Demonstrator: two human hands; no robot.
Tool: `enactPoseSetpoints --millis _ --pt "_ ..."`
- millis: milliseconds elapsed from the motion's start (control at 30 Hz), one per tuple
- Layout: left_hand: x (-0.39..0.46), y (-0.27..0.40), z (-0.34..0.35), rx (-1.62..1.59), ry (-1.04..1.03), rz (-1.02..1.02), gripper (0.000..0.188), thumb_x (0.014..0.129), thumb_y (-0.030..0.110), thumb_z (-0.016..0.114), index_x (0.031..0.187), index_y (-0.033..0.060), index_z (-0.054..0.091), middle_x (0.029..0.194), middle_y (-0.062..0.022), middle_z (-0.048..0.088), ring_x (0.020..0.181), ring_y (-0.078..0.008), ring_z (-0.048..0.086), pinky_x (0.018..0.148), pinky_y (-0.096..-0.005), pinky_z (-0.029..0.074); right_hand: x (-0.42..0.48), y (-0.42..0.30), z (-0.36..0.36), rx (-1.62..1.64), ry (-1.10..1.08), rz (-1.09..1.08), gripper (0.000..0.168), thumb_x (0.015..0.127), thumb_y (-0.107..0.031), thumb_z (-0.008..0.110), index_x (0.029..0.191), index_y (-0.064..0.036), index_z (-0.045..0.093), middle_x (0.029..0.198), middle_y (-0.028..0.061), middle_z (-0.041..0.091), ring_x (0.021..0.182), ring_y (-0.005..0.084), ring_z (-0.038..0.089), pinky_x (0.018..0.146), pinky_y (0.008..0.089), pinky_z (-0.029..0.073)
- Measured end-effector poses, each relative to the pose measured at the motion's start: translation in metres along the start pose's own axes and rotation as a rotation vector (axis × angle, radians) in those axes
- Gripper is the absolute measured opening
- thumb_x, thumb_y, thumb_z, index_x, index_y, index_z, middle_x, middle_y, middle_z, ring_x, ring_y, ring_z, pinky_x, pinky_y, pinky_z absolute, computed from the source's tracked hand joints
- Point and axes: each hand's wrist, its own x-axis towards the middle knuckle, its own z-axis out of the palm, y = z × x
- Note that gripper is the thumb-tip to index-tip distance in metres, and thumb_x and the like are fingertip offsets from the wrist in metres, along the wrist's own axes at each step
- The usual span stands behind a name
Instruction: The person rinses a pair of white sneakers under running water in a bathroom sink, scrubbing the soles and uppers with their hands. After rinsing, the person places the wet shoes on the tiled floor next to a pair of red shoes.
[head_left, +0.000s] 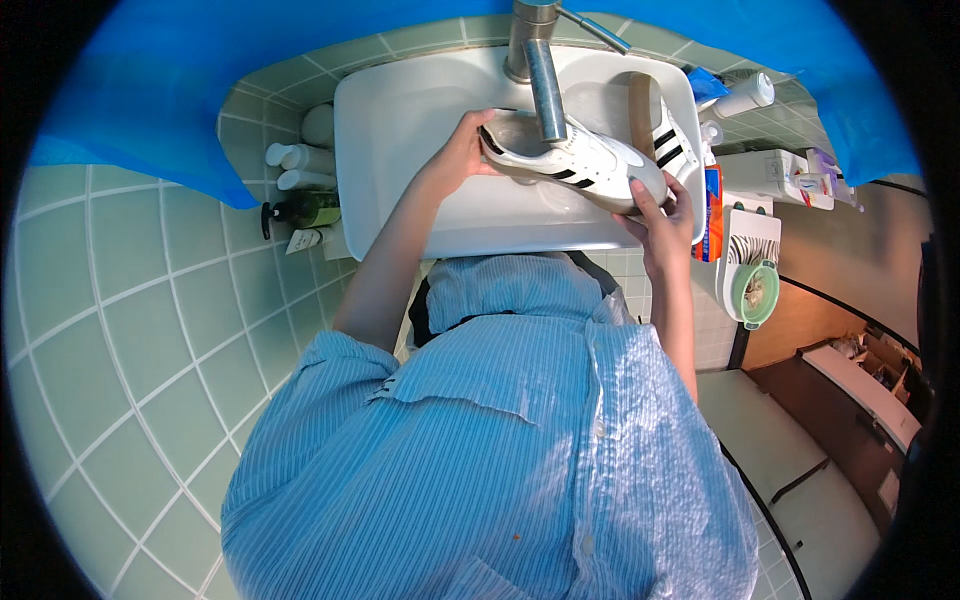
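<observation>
Between my two hands a white sneaker (592, 165) with black side stripes is held over a white sink basin (382, 180). My left hand (465, 154) grips its heel end, fingers on the collar. At the toe end, my right hand (660, 214) holds the shoe with thumb and fingers. The metal faucet (546, 90) has its spout just above the shoe's opening and tongue; whether they touch I cannot tell. A second white striped sneaker (671, 142) leans on its side at the basin's right wall, its sole facing left.
White bottles (304, 159), a dark green pump bottle (307, 210) and a tube (304, 241) stand left of the basin. At the right are an orange packet (709, 217), a white bottle (744, 95) and a green bowl (756, 294) with something inside. Blue sheeting (300, 37) hangs around the far side.
</observation>
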Motion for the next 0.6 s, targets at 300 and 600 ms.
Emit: enactPoseSetpoints --millis 300,600 --pt "0.040 -0.036 0.052 -0.359 0.026 -0.070 0.071 0.086 0.060 0.047 0.130 0.0043 0.048 0.128 -0.0179 0.055 0.116 -0.0330 0.056 0.098 -0.0535 0.045 -0.035 -0.027 -0.015 -0.153 0.172 -0.222 0.069 0.078 -0.012 0.079 0.134 -0.004 0.038 0.120 0.0144 0.048 0.100 0.0257 0.061 0.072 0.0370 0.062" --pt "0.059 -0.046 0.058 -0.403 -0.150 -0.006 0.060 0.095 0.052 0.038 0.131 0.0063 0.051 0.125 -0.0154 0.057 0.119 -0.0320 0.054 0.099 -0.0552 0.044 -0.042 -0.036 -0.020 -0.218 0.192 -0.338 0.070 0.075 -0.012 0.081 0.132 -0.002 0.042 0.117 0.0135 0.051 0.101 0.0235 0.060 0.071 0.0329 0.061"
